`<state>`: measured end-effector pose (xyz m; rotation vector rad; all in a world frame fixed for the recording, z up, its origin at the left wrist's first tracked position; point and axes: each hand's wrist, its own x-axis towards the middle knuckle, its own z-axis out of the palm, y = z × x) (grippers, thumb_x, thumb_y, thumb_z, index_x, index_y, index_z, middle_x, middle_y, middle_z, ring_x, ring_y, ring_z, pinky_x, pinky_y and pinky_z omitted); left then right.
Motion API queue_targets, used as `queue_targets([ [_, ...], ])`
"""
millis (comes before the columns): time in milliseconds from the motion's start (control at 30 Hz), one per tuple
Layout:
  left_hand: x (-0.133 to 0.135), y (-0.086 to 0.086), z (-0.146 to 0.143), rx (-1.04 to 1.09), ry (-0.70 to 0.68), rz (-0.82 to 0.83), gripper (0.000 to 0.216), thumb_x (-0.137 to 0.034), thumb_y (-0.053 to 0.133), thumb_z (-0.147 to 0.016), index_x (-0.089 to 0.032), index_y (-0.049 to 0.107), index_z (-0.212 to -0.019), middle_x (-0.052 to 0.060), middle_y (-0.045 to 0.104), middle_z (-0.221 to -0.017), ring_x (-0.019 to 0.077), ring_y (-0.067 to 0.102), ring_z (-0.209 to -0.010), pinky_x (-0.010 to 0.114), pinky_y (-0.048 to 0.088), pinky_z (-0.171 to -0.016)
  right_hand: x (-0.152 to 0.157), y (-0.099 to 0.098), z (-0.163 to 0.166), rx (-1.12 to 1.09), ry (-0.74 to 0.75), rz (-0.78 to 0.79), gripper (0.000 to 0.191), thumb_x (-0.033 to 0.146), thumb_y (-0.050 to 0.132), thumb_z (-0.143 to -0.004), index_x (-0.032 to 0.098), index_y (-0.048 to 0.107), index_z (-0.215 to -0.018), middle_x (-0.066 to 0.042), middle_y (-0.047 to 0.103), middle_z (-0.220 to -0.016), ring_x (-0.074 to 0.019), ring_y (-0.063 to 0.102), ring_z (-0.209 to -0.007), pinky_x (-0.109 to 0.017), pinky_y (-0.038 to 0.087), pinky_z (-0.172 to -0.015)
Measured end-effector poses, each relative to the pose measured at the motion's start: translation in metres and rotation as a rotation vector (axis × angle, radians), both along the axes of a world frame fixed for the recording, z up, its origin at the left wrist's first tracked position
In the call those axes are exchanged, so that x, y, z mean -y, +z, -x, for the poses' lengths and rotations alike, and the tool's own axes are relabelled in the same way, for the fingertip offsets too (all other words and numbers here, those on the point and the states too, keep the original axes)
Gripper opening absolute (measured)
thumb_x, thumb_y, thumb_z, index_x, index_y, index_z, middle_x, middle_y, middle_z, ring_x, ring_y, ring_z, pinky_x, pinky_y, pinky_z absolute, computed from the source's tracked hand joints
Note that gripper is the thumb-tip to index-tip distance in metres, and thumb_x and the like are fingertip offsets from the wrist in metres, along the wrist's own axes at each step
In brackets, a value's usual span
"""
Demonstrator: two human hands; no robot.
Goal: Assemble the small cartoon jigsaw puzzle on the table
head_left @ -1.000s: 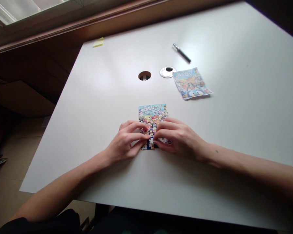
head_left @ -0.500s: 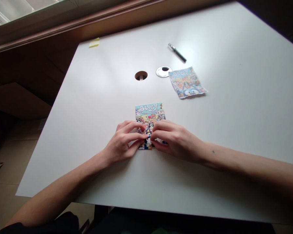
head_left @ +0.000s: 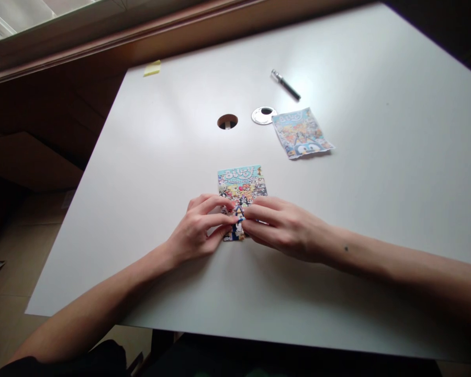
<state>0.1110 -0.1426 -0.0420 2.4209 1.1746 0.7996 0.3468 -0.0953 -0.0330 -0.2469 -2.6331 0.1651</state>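
Observation:
A small, colourful jigsaw puzzle [head_left: 242,180] with a crowded cartoon picture and a light-blue title band lies flat on the white table. My left hand [head_left: 200,222] is at its lower left, thumb and index finger closed at the puzzle while the other fingers rest on its surface. From the other side, my right hand [head_left: 284,225] presses its bent fingers together on the lower right part. Its fingertips nearly meet those of the left hand. The lower edge looks uneven, and the right hand covers the lower right corner.
A creased paper sheet [head_left: 303,137] with a similar picture lies beyond the right hand. Near it are a metal ring cover [head_left: 264,115], a round table hole [head_left: 227,122] and a black pen with a clear cap [head_left: 286,85]. A yellow sticky note [head_left: 152,68] marks the far left corner.
My right hand's fingers have shifted slightly and drawn closer together at the puzzle's lower right. My left hand and the puzzle stay almost where they were.

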Motion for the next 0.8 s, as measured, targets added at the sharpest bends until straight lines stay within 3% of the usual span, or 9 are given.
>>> queue_targets([
  [200, 0.001, 0.001, -0.001, -0.013, 0.007, 0.011, 0.016, -0.015, 0.059, -0.091, -0.023, 0.072, -0.095, 0.007, 0.068, -0.115, 0.0213, 0.06, -0.109, 0.041, 0.045, -0.097, 0.003, -0.003, 0.005, -0.092, -0.014, 0.058, 0.02, 0.008, 0.043, -0.1, 0.011, 0.061, -0.109, -0.009, 0.062, -0.087, -0.0182, 0.049, -0.075, -0.033, 0.046, -0.068],
  [433, 0.001, 0.0, 0.0, -0.001, -0.001, -0.004, 0.016, -0.015, 0.059, -0.091, -0.022, 0.072, -0.097, 0.007, 0.068, -0.114, 0.0212, 0.06, -0.109, 0.042, 0.045, -0.097, 0.006, -0.005, 0.006, -0.085, 0.004, 0.103, 0.02, 0.004, 0.044, -0.098, 0.012, 0.062, -0.094, -0.008, 0.064, -0.083, -0.0185, 0.051, -0.077, -0.033, 0.047, -0.069],
  [600, 0.0, -0.002, 0.002, -0.009, -0.005, 0.012, 0.015, -0.016, 0.06, -0.091, -0.023, 0.071, -0.099, 0.007, 0.068, -0.117, 0.0214, 0.059, -0.111, 0.042, 0.044, -0.099, 0.005, -0.002, 0.007, -0.132, -0.017, 0.08, 0.018, 0.007, 0.046, -0.098, 0.011, 0.063, -0.101, -0.01, 0.066, -0.083, -0.019, 0.052, -0.074, -0.034, 0.049, -0.068],
  [733, 0.002, 0.0, 0.002, -0.023, -0.006, -0.002, 0.016, -0.016, 0.06, -0.091, -0.023, 0.07, -0.101, 0.007, 0.068, -0.117, 0.021, 0.059, -0.111, 0.042, 0.043, -0.098, -0.004, 0.011, -0.006, -0.107, -0.048, 0.133, 0.016, 0.015, 0.05, -0.099, 0.017, 0.065, -0.093, -0.008, 0.066, -0.082, -0.0196, 0.057, -0.075, -0.035, 0.049, -0.069],
  [800, 0.003, 0.001, 0.001, -0.048, -0.007, -0.017, 0.018, -0.016, 0.059, -0.092, -0.023, 0.069, -0.105, 0.007, 0.068, -0.117, 0.0211, 0.059, -0.111, 0.042, 0.043, -0.098, -0.012, 0.021, -0.021, -0.067, -0.138, 0.163, 0.014, 0.019, 0.055, -0.098, 0.02, 0.066, -0.09, -0.007, 0.066, -0.083, -0.0209, 0.059, -0.077, -0.037, 0.049, -0.071],
])
